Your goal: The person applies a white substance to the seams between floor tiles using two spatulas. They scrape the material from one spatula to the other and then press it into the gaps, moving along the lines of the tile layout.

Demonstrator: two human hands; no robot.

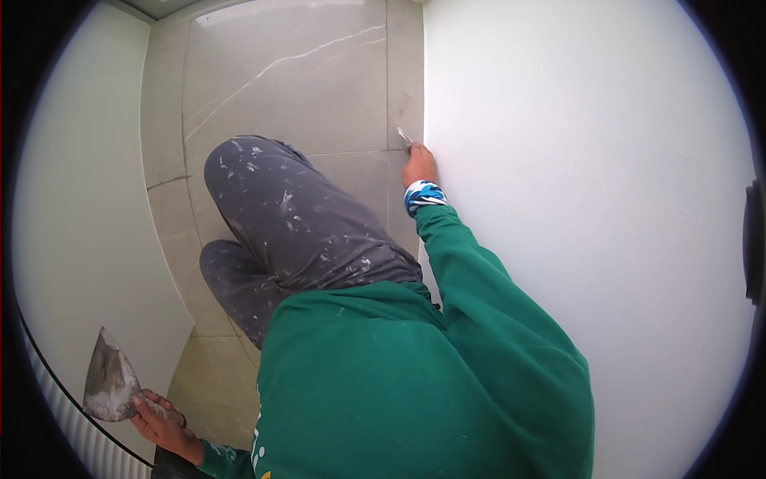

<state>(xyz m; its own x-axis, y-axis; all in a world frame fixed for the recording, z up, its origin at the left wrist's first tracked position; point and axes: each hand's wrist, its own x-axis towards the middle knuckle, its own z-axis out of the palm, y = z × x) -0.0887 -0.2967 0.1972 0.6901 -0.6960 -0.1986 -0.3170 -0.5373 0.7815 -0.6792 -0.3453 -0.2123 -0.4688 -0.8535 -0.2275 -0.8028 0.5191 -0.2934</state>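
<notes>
At the lower left, my left hand (163, 425) is closed round the handle of a broad putty knife (113, 383). Its triangular metal blade points up and is smeared with whitish residue. My right hand (420, 165) reaches forward to the foot of the right-hand white wall (574, 160). A small narrow-bladed scraper (404, 136) sticks out beyond its fingers, low over the floor tile beside the wall's base. The fingers hide its handle, and I cannot tell whether the tip touches the tile.
Grey tiles (319, 96) with dark joints cover the floor. A white panel (80, 199) bounds the left side, with a ribbed white surface (96, 447) below it. My bent knees, in paint-spotted grey trousers (295, 207), take up the middle. A dark fitting (753, 243) sits at the far right.
</notes>
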